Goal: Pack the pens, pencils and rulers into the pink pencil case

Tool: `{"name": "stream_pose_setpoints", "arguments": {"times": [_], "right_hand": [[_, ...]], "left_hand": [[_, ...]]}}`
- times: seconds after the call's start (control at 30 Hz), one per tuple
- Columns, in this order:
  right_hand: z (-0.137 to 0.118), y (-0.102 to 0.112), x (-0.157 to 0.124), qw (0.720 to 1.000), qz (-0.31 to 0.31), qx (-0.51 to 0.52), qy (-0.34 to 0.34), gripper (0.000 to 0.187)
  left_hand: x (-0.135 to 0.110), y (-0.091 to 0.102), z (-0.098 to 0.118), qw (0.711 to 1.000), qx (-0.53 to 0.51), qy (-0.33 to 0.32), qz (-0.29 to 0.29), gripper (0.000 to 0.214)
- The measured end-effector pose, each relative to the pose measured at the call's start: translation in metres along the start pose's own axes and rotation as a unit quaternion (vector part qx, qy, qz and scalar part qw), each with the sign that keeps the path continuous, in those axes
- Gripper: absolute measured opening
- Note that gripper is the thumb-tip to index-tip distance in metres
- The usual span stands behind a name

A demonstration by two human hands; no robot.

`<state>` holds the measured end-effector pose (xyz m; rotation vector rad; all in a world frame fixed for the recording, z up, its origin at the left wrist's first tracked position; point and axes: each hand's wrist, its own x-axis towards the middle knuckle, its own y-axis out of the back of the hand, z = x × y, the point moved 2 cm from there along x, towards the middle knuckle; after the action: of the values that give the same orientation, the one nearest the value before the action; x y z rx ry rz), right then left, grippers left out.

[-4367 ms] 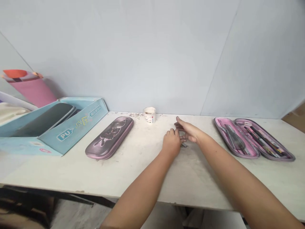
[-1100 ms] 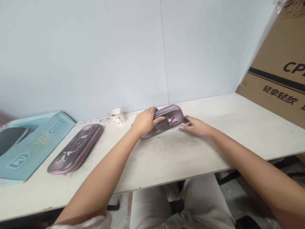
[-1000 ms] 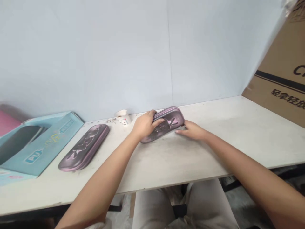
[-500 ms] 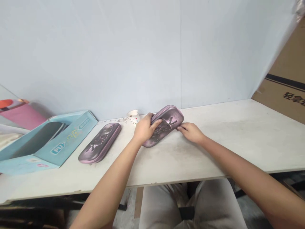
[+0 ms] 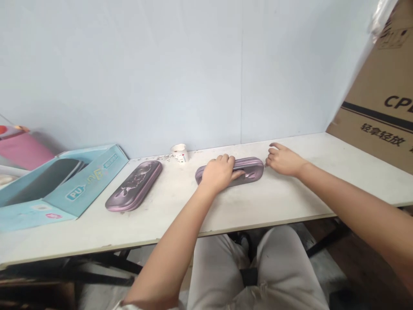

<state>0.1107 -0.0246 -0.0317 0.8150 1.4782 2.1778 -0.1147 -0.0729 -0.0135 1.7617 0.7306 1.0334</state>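
A closed purple pencil case (image 5: pixel 248 169) lies flat across the middle of the white table (image 5: pixel 258 202). My left hand (image 5: pixel 218 173) rests on top of its left half, fingers curled over the far edge and thumb on the lid. My right hand (image 5: pixel 283 159) hovers just off the case's right end, fingers loosely bent and apart, holding nothing. A second closed purple case (image 5: pixel 134 185) lies untouched further left.
A light blue display box (image 5: pixel 64 183) with dark cases inside stands at the left, pink packaging (image 5: pixel 22 148) behind it. A small white paper cup (image 5: pixel 180 153) sits by the wall. A brown cardboard carton (image 5: pixel 380 103) blocks the table's right end. My knees show below the table edge.
The case was tilted up between both hands half a second ago; now it lies flat and turned crosswise. My right hand has come off it to the right, while my left stays on top.
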Motion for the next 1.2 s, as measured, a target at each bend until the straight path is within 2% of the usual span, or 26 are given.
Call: {"name": "stream_pose_setpoints", "arguments": {"times": [0.13,0.27,0.4,0.53,0.6,0.7,0.8,0.87,0.97,1.07,1.13,1.2], "right_hand": [[0.003,0.039,0.011,0.999,-0.034,0.007,0.037,0.03],[-0.02,0.068,0.046,0.991,-0.068,0.072,0.093,0.032],[-0.059,0.077,0.086,0.983,-0.098,0.092,0.128,0.032],[-0.076,0.081,0.097,0.987,-0.052,0.033,0.146,0.035],[-0.075,0.078,0.09,0.993,-0.031,-0.02,0.109,0.028],[-0.071,0.064,0.077,0.998,-0.014,-0.062,0.0,0.019],[-0.071,0.04,0.067,0.99,0.014,-0.016,-0.137,0.023],[-0.073,0.025,0.065,0.978,0.032,0.034,-0.205,0.029],[-0.077,0.01,0.063,0.967,0.058,0.068,-0.24,0.033],[-0.081,0.006,0.063,0.96,0.091,0.036,-0.261,0.037],[-0.085,0.004,0.064,0.953,0.112,0.008,-0.281,0.039],[-0.088,0.002,0.066,0.945,0.128,-0.008,-0.302,0.038]], "left_hand": [[-0.001,0.001,0.012,1.0,0.005,-0.016,0.017,0.055],[-0.002,0.001,0.015,1.0,-0.012,-0.004,0.019,0.057],[-0.003,-0.001,0.019,0.998,-0.039,0.037,0.021,0.058],[-0.004,-0.005,0.024,0.991,-0.057,0.106,0.064,0.051],[-0.004,-0.007,0.025,0.986,-0.066,0.118,0.093,0.047],[-0.001,-0.011,0.022,0.983,-0.077,0.116,0.116,0.045],[0.002,-0.014,0.017,0.983,-0.078,0.115,0.123,0.042],[0.003,-0.014,0.014,0.983,-0.08,0.11,0.122,0.041],[0.004,-0.015,0.012,0.984,-0.084,0.104,0.117,0.04],[0.002,-0.015,0.006,0.985,-0.08,0.096,0.117,0.038],[-0.003,-0.016,-0.005,0.986,-0.08,0.095,0.113,0.037],[-0.01,-0.019,-0.023,0.982,-0.097,0.126,0.102,0.036]]}}
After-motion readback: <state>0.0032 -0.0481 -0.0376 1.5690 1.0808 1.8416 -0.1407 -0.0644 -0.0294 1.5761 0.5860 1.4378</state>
